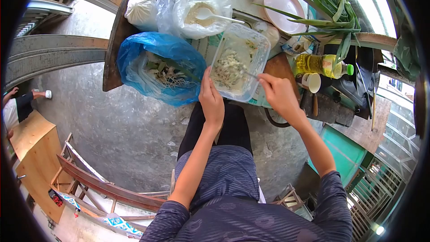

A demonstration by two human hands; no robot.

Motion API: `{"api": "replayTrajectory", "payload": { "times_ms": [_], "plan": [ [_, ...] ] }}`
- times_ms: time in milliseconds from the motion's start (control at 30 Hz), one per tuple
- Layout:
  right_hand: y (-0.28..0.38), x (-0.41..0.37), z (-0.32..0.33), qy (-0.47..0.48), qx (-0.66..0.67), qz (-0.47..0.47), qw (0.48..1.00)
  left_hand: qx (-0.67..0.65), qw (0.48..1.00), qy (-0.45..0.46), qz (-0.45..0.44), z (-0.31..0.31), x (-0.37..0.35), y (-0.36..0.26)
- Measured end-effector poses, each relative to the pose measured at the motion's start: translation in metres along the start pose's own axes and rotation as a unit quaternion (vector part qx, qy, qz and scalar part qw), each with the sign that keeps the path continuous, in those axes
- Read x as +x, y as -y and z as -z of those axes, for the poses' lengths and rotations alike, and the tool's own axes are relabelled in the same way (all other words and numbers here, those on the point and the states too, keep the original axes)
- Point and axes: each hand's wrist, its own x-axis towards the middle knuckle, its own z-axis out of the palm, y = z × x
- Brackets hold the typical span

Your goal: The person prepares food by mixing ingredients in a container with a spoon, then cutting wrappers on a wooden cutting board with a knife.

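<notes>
A clear rectangular plastic container (266,54) holds a pale, lumpy mixture (229,68) with bits of green. My left hand (211,102) grips the container's left wall near its front corner, fingers wrapped over the side. In my right hand (280,97) is the handle of a thin metal spoon (251,75); its far end is sunk in the mixture, so its exact shape is hidden. Left of the container sits a blue plastic bag (134,54) with root ends and green trimmings (168,74) inside. Behind it, a white plastic bag (224,2) of pale powder holds a white plastic spoon (206,14).
To the right lie an oil bottle (316,64) with a green cap, a paper cup (311,82) and a cutting board (283,69). A pink plate (285,9) and long green leaves (333,6) are at the back. Another person (20,107) is at far left.
</notes>
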Motion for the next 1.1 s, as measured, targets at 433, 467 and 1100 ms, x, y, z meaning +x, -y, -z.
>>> {"api": "replayTrajectory", "payload": {
  "times_ms": [433, 467, 1100],
  "plan": [
    [-0.003, 0.002, -0.03, 0.005, -0.125, 0.093, 0.988, 0.012, 1.0, -0.011, -0.017, -0.002, 0.0, 0.005],
    [-0.008, 0.005, -0.021, -0.024, -0.102, 0.074, 0.992, 0.014, 1.0, -0.013, -0.017, -0.003, 0.0, 0.005],
    [-0.018, 0.014, -0.011, -0.027, -0.253, 0.132, 0.958, 0.012, 1.0, -0.005, -0.021, 0.0, 0.001, 0.002]
  ]
}}
